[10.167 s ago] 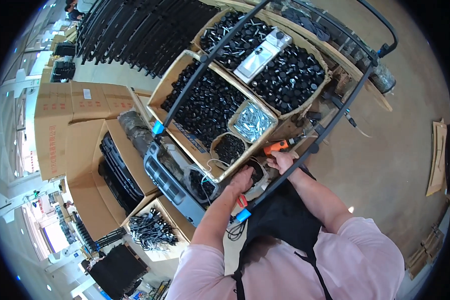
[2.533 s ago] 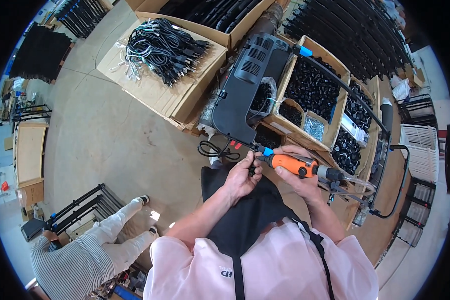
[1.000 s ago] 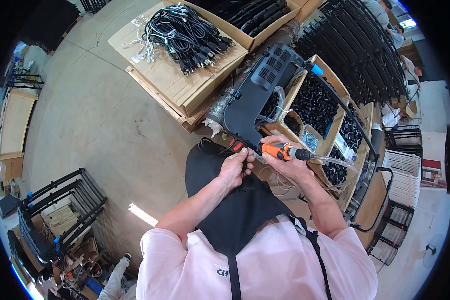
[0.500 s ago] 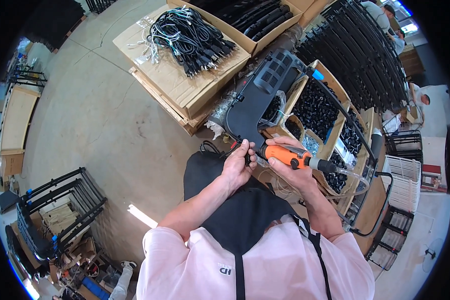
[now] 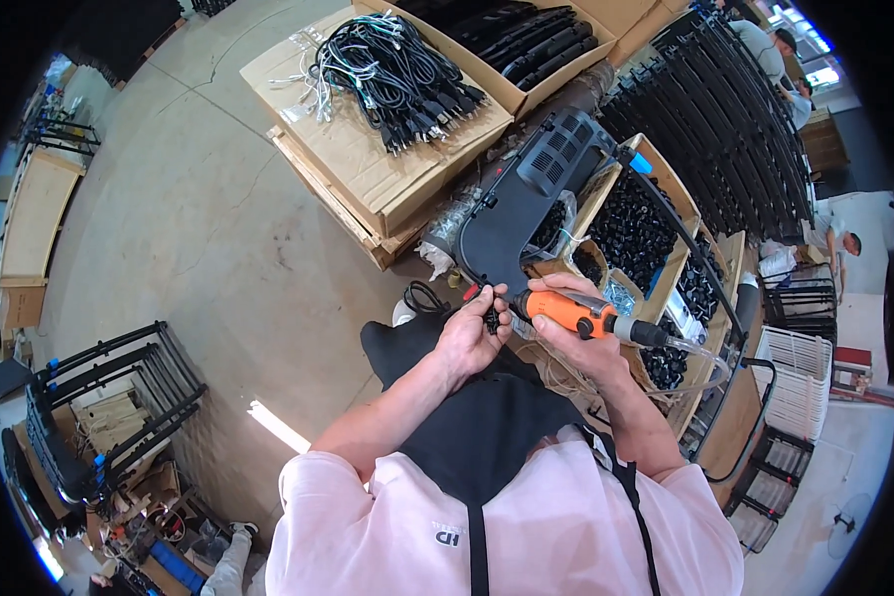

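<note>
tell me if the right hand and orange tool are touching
Touching. The head view shows the right hand wrapped around the orange tool, gripping its body with no gap between.

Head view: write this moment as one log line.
left hand: holds small black parts | right hand: holds orange power tool | black housing: beyond hands | cables: piled on cardboard

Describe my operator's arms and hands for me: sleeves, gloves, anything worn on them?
Both the left hand and the right hand are bare, with no gloves; I see no watch or bracelet on either wrist. The forearms are uncovered below loose, short, pale pink sleeves. A black apron with narrow straps goes over the shirt.
</note>
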The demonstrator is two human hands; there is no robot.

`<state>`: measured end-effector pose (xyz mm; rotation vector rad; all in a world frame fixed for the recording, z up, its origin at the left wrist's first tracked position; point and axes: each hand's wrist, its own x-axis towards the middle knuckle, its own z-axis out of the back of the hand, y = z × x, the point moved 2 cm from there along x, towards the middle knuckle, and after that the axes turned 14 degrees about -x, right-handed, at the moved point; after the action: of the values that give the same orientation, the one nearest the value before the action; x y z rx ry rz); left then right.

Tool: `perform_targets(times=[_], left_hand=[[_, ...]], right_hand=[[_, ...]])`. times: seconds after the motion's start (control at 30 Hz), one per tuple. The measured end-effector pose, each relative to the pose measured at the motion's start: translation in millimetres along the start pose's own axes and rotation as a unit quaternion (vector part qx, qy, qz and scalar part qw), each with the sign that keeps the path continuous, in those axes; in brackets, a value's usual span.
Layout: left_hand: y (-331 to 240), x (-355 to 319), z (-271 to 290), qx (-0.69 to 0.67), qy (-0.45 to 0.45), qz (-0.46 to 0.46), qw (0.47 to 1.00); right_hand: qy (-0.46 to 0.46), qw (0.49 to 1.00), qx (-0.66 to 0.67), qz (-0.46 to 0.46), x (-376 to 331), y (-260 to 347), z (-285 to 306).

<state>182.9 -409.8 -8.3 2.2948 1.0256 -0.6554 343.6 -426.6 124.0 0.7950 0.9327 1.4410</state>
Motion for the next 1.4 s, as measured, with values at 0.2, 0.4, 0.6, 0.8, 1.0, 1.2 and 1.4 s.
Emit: perform_targets(times=[0.2,0.4,0.6,0.8,1.0,1.2,1.4], left_hand=[[-3.9,5.7,4.4,0.029,0.004,0.0,1.0],[-12.6,10.0,27.2,0.113,-0.026,0.012,0.993],[-15.8,-0.4,20.6,0.175,-0.024,-0.022,0.984],[-22.8,-6.4,29.0,0.217,0.022,-0.04,0.975],[-28.7,-15.8,23.4,0.249,0.002,-0.091,0.964],[-35.1,-13.5,23.1,0.196,0.002,-0.103,0.975],[-45.8,0.5,7.9,0.143,-0.012,-0.073,0.987]], right_hand=[[-0.015,0.998,-0.055,0.027,16.2,1.4,-11.9],[-0.004,0.998,-0.051,0.02,39.3,-3.0,-27.1],[0.049,0.983,-0.177,0.028,55.0,5.8,-33.7],[0.102,0.984,-0.149,-0.002,62.8,6.1,-36.8],[0.086,0.981,-0.166,0.053,66.6,-4.5,-35.1],[0.098,0.985,-0.142,0.005,65.4,5.1,-36.6],[0.051,0.998,-0.034,0.03,57.9,33.6,-17.4]])
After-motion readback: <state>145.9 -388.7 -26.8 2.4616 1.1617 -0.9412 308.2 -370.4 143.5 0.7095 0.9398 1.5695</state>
